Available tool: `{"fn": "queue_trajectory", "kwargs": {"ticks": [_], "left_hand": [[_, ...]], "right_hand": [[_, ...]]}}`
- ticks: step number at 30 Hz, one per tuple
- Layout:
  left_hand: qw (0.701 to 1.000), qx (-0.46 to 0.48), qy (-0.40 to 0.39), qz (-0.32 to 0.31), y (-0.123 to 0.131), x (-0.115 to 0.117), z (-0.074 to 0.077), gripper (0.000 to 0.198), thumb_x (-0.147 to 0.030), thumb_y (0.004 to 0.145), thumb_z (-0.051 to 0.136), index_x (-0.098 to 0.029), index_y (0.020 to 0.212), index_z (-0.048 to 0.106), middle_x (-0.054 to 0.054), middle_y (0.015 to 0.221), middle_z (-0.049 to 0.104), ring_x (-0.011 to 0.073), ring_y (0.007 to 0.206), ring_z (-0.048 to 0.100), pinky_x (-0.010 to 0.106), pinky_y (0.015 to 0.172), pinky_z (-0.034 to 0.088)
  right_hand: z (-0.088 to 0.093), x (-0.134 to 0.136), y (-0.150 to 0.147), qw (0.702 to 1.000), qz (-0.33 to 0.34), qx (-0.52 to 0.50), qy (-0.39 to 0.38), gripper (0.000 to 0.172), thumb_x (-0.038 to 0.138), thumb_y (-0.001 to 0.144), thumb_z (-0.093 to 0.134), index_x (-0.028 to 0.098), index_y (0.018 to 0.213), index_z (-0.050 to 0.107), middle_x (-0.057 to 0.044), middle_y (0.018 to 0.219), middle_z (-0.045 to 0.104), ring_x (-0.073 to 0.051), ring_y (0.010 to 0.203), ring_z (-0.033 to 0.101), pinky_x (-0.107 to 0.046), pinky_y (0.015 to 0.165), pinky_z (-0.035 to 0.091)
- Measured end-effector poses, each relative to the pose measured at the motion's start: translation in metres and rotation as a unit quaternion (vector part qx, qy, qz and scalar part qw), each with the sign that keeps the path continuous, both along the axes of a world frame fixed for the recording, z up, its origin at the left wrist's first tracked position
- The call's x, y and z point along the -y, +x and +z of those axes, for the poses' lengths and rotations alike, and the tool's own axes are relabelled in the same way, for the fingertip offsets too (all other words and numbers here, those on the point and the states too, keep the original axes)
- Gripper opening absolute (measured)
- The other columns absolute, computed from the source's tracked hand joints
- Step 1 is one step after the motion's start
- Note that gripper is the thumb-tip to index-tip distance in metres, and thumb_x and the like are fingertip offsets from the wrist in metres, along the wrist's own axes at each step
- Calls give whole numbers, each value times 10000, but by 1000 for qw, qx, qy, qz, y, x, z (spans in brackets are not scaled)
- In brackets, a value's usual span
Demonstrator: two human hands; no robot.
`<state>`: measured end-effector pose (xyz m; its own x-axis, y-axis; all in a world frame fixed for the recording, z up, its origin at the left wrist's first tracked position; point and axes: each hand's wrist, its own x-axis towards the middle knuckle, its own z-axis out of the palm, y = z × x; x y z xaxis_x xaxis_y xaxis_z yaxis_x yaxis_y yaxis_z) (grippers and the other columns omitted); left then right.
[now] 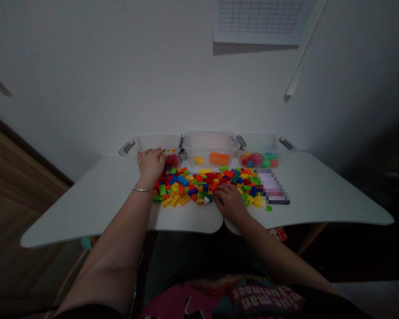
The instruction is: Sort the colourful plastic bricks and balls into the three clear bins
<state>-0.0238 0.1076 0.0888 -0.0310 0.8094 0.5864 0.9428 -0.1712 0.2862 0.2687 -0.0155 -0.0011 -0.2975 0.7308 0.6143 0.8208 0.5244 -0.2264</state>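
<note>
A heap of small plastic building bricks (199, 185) in red, yellow, green, blue and orange lies across the middle of a white table (96, 199). My left hand (150, 163) reaches over the left end of the heap to the left clear bin (146, 144), fingers curled at its rim by red pieces; what it holds is hidden. A thin bangle sits on that wrist. My right hand (230, 200) rests palm down on the bricks near the table's front edge, fingers bent among them.
Three clear bins stand in a row at the wall: the left one, a middle bin (209, 141) with orange and yellow pieces, and a right bin (265, 146) with pink and green round pieces. A blurred flat object (273, 188) lies right of the heap.
</note>
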Motion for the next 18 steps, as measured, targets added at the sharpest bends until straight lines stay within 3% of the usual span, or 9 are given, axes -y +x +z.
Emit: {"fn": "queue_trajectory", "kwargs": {"ticks": [8,13,18], "left_hand": [[1000,-24,1,-11,0,24,-10,504,-349,883,477,-245,1367,572,121,1501,481,366,1421,336,635,1143,220],[999,-42,-17,-9,19,60,-20,555,-363,859,538,-218,1395,541,163,1529,427,383,1406,361,626,1138,250],[997,-67,-23,-18,39,93,-45,542,-400,880,546,-226,1393,540,181,1482,481,395,1351,434,659,1103,289]], "right_hand": [[-1,0,0,1000,-2,-12,8,143,183,900,593,201,928,733,-85,1040,720,-258,1055,592,-434,986,487],[-3,0,0,1000,-16,-14,4,145,186,893,597,194,950,731,-91,1054,716,-265,1071,589,-446,1006,476],[-4,-1,0,1000,-21,-17,-1,161,195,899,583,199,954,734,-100,1062,713,-263,1085,581,-468,1030,462]]}}
